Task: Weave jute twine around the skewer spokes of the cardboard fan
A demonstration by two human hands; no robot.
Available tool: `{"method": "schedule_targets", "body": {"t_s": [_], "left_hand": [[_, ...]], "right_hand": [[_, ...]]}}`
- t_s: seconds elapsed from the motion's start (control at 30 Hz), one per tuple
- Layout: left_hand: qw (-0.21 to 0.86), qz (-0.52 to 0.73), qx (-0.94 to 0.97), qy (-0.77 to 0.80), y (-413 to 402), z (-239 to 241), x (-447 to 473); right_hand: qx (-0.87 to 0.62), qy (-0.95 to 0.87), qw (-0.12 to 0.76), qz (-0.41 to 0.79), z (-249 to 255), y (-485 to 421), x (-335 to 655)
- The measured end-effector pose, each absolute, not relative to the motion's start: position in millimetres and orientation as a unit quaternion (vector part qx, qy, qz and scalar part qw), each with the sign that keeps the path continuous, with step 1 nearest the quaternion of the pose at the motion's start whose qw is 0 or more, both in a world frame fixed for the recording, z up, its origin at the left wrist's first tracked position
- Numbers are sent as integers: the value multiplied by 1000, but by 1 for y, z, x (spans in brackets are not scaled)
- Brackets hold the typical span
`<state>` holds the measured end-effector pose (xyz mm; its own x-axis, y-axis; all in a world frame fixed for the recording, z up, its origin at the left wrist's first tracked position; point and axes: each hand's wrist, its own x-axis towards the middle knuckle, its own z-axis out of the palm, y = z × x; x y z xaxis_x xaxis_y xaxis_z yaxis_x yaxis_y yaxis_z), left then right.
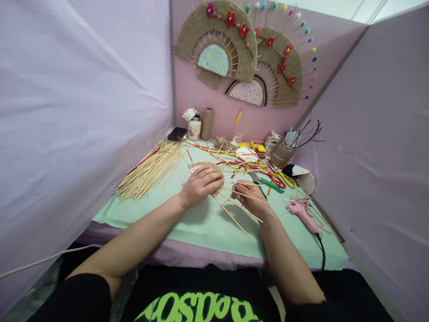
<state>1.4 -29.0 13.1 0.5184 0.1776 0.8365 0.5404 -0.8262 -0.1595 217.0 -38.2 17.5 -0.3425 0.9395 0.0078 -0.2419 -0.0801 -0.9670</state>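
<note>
My left hand (203, 185) lies over a small woven half-round piece (219, 183), its fingers curled round the edge and covering much of it. Thin wooden sticks (235, 220) fan out from that piece toward the right and front. Just right of it, my right hand (250, 197) pinches one of these sticks between thumb and fingers. Beyond the right hand lie green-handled pliers (273, 185). A large bundle of loose sticks (152, 172) rests to the left of my left hand.
A pink glue gun (303, 216) with a black cord lies at the right. Red and yellow scissors (288, 180), coloured pipe cleaners (201, 146), a cardboard tube with twigs (282, 154), a jar (194, 128) and a phone (177, 133) sit farther back. Large woven fans (187, 33) hang behind.
</note>
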Motion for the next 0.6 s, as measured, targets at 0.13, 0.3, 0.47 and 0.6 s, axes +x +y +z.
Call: {"method": "schedule_targets", "body": {"t_s": [0.13,0.3,0.47,0.6], "left_hand": [[191,-459,-840,-220,-28,9,1],[188,-469,-837,-211,-27,6,2],[185,-455,-846,-208,-27,6,3],[191,-458,-844,-205,-27,4,4]], "right_hand": [[-332,-492,452,666,16,-36,218],[-314,-469,430,704,14,-35,221],[-303,-444,414,735,10,-34,225],[-289,-415,405,762,11,-35,227]]}}
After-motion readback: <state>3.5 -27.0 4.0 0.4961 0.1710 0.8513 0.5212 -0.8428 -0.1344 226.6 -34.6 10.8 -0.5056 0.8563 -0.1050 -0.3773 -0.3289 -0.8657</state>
